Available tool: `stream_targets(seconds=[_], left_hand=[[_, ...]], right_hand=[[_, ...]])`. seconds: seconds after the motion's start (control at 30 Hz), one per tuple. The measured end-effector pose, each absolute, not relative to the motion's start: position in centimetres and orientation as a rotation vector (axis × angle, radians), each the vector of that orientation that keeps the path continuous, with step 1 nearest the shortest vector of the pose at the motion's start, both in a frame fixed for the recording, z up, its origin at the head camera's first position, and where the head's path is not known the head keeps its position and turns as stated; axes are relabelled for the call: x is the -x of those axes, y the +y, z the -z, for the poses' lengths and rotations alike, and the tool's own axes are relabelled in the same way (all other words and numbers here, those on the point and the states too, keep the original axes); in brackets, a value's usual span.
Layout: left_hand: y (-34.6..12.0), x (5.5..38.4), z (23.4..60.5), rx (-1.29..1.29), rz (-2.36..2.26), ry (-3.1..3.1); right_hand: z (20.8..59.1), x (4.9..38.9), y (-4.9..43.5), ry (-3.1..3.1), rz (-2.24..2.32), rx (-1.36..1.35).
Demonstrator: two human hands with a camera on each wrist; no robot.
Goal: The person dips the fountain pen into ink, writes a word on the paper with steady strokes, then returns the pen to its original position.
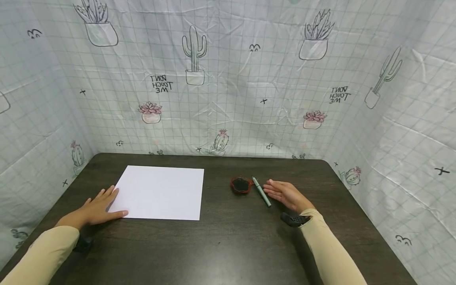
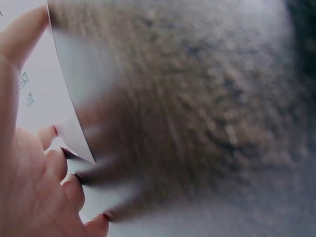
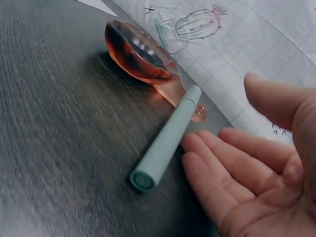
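Note:
A blank white sheet of paper (image 1: 160, 194) lies on the dark table. My left hand (image 1: 96, 208) rests at its left edge, fingers spread, the thumb over the near left corner. In the left wrist view that paper corner (image 2: 74, 128) shows beside the fingers. My right hand (image 1: 286, 194) is open with nothing in it, its straight fingers just right of a pale green capped pen (image 1: 261, 192). Left of the pen lies a small translucent orange-red thing (image 1: 241, 185) with a wavy rim, dark shiny middle and short handle, like a hand mirror. The pen crosses over its handle (image 3: 170, 94).
The dark wooden table (image 1: 213, 253) has rounded far corners. A white cloth (image 1: 231, 99) printed with cacti and grid lines hangs behind it and along both sides. Black straps with devices (image 1: 295, 219) sit at the wrists.

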State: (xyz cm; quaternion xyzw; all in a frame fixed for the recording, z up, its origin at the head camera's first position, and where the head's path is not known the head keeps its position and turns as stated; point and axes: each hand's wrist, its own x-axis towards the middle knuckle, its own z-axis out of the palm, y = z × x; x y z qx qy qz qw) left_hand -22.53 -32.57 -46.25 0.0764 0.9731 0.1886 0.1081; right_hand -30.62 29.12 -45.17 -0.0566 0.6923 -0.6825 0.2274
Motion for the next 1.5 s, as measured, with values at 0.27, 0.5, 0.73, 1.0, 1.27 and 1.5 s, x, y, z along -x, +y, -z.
stream_targets(seconds=[0.27, 0.5, 0.73, 1.0, 1.27, 1.5], left_hand=[[-32.5, 22.4, 46.0, -0.218, -0.515, 2.868], [-32.4, 22.4, 45.9, -0.239, -0.482, 2.886], [-32.5, 22.5, 46.1, -0.24, -0.447, 2.889], [-32.5, 22.6, 45.9, -0.23, -0.454, 2.875], [-32.5, 22.7, 46.0, -0.235, -0.47, 2.874], [-32.6, 22.7, 46.3, -0.232, -0.457, 2.883]], right_hand=[[44.8, 31.2, 27.7, 2.033, 1.834, 0.016], [45.4, 31.5, 26.5, 2.216, 1.746, -0.025], [45.3, 31.3, 24.9, 2.496, 1.537, -0.013], [45.4, 31.3, 24.1, 2.686, 1.357, -0.014], [44.8, 31.4, 24.2, 2.634, 1.453, -0.058], [43.7, 31.1, 24.6, 2.609, 1.509, -0.043]])
